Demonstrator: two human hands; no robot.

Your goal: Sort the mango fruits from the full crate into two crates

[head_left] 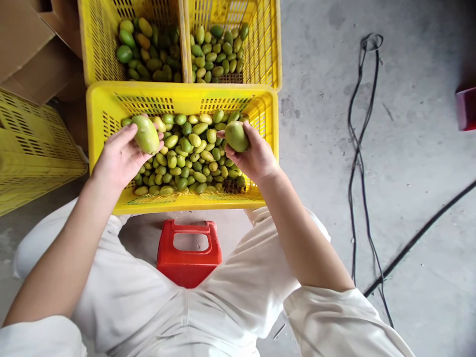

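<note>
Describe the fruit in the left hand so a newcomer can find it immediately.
Find the yellow crate by the white trousers, holding many small fruits. Above its left part, the left hand holds the oval fruit. It is paler and looks longer than the greener fruit in the right hand.

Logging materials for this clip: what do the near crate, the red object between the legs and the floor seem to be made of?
Near crate: glossy yellow plastic, probably, from its slotted, molded walls.
Red object: likely smooth, shiny hard plastic, given the highlights and rounded cut-out.
Floor: looks like matte concrete, grey with blotchy stains, though the exact surface is uncertain.
</note>
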